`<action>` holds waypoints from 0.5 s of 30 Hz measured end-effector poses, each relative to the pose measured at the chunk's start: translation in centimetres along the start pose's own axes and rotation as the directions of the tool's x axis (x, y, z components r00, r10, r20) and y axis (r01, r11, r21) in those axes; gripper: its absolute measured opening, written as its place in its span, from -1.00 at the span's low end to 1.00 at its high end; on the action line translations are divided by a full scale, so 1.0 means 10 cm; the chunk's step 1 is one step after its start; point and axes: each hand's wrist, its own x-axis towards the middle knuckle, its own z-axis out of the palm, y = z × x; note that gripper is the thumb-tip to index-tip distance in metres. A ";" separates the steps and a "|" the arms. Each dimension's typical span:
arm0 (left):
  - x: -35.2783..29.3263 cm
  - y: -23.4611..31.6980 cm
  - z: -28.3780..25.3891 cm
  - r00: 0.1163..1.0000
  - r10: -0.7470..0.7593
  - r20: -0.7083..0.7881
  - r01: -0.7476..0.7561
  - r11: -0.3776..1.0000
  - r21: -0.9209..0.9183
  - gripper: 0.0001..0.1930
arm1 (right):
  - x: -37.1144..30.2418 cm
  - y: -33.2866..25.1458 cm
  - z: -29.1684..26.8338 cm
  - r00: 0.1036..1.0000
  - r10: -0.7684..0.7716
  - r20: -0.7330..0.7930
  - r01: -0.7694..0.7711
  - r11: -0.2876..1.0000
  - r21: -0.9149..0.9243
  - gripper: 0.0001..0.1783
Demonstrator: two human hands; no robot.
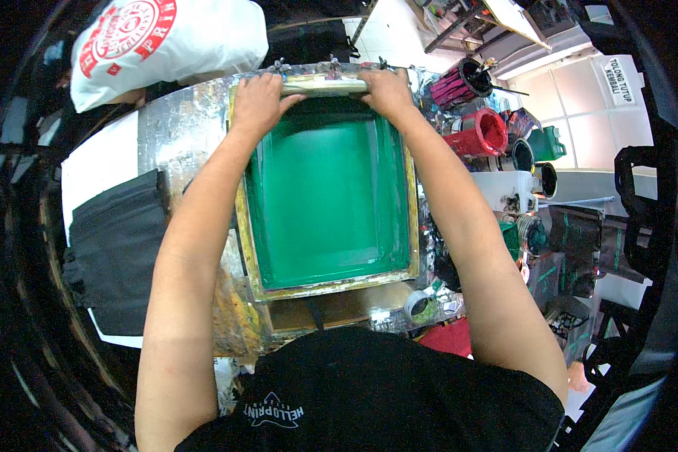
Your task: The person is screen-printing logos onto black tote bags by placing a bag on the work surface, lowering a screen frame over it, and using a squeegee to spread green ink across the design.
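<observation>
Green mesh fills the big wooden-framed printing screen [328, 200], which lies flat on my paint-crusted work table [181, 135] and serves as my landmark here. To the left of the screen, a dark cloth [117, 248] is draped over a white sheet at the table's edge. Beyond the screen's far left corner sits a white bag with red print [158, 41]. To the right of the screen stand a red ink pot [478, 134] and other smeared tubs. Just off the screen's near right corner lies a roll of tape [420, 306]. Across the far end of the screen rests the squeegee [325, 85], its pale wooden handle lying crosswise. My left hand [258, 102] is curled around its left end, and my right hand [386, 90] grips its right end, both arms stretched out over the screen's side rails.
</observation>
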 end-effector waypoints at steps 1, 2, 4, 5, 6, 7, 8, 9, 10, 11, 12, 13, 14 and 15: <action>0.01 0.03 0.00 0.998 -0.039 0.039 0.041 0.998 -0.057 -0.34 | 0.00 0.04 0.03 1.000 0.017 0.021 -0.017 1.000 0.018 -0.49; -0.02 0.06 0.04 0.999 -0.052 -0.006 0.051 0.997 -0.061 -0.34 | -0.02 0.04 0.07 0.999 0.028 0.045 -0.030 0.999 0.041 -0.49; -0.06 0.11 0.11 0.992 -0.081 -0.097 0.074 0.995 -0.070 -0.35 | -0.03 0.04 0.12 1.000 0.012 -0.022 -0.012 1.000 -0.003 -0.51; -0.08 0.12 0.12 0.991 -0.095 -0.089 0.090 0.994 -0.059 -0.34 | -0.04 0.04 0.12 0.999 0.000 -0.040 -0.001 1.000 -0.023 -0.51; -0.10 0.13 0.12 0.991 -0.064 -0.115 0.061 0.998 -0.028 -0.34 | -0.07 0.03 0.13 0.998 -0.013 -0.058 0.011 0.999 -0.044 -0.51; -0.13 0.13 0.13 0.989 -0.032 -0.141 0.033 0.999 0.004 -0.33 | -0.12 0.02 0.13 0.998 -0.015 -0.059 0.015 1.000 -0.007 -0.57; -0.15 0.12 0.10 0.985 -0.002 -0.173 0.010 0.999 0.042 -0.33 | -0.15 0.00 0.12 1.000 -0.010 -0.022 0.010 1.000 -0.004 -0.59; -0.19 0.14 0.07 0.989 -0.001 -0.145 0.007 0.999 0.040 -0.34 | -0.20 -0.02 0.11 1.000 -0.005 0.014 0.005 1.000 -0.001 -0.61; -0.26 0.16 0.05 0.993 -0.018 -0.116 0.021 1.000 0.021 -0.34 | -0.26 -0.05 0.11 0.999 0.000 0.050 0.000 1.000 0.002 -0.63; -0.34 0.19 0.06 0.995 -0.031 -0.091 0.031 1.000 0.002 -0.35 | -0.35 -0.06 0.11 1.000 -0.008 0.026 0.007 1.000 0.012 -0.68; -0.42 0.23 0.06 0.997 -0.043 -0.066 0.042 0.999 -0.016 -0.35 | -0.44 -0.09 0.12 1.000 -0.016 0.013 0.015 1.000 0.020 -0.67; -0.53 0.26 0.06 0.993 -0.034 -0.113 0.032 0.999 -0.023 -0.35 | -0.53 -0.12 0.13 1.000 -0.024 0.000 0.024 0.999 0.028 -0.67; -0.62 0.30 0.05 0.994 -0.039 -0.098 0.037 0.999 -0.020 -0.35 | -0.62 -0.16 0.11 0.999 -0.032 -0.013 0.032 0.999 0.034 -0.67; -0.71 0.34 0.04 0.996 -0.044 -0.083 0.043 0.999 -0.016 -0.35 | -0.70 -0.21 0.09 0.999 -0.040 -0.009 0.041 0.999 0.015 -0.66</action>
